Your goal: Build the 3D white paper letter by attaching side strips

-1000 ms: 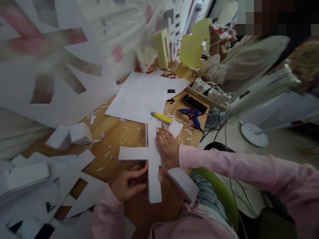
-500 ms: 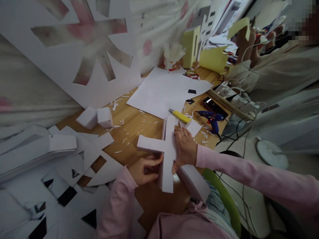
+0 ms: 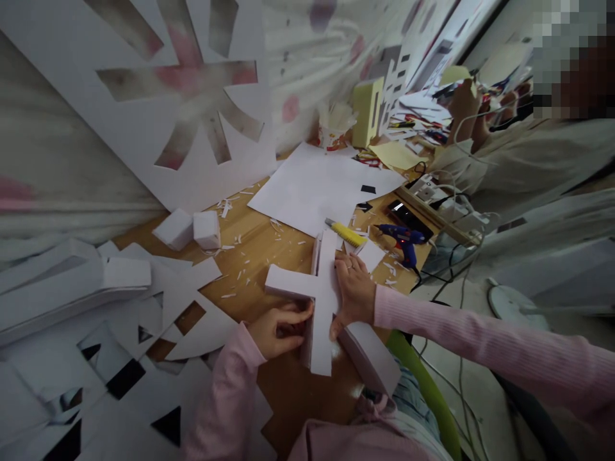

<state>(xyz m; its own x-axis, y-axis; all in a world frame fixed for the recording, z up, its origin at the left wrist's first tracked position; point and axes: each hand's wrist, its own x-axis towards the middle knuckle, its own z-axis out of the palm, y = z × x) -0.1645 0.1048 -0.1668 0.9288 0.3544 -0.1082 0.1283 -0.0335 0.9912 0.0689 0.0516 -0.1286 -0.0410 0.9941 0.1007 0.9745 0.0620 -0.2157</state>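
Note:
A thick white cross-shaped foam-board piece [image 3: 323,294] lies on the wooden table [image 3: 259,246]. My right hand [image 3: 354,291] rests flat on its right side, fingers stretched forward and together, a ring on one finger. My left hand [image 3: 278,328] curls against the inner corner under the cross's left arm, thumb and fingers pressed on the piece's side wall. Both sleeves are pink.
A yellow utility knife [image 3: 344,233], a blue glue gun [image 3: 401,237], a black phone [image 3: 408,218] and a large white sheet [image 3: 317,186] lie beyond the cross. Two small white blocks [image 3: 192,228] and cut-out boards [image 3: 158,320] sit left. Another person [image 3: 519,153] sits at the right.
The camera view has swung left and down, so the table sits more to the centre. My hands stay on the cross; the other person's yellow paper has come down.

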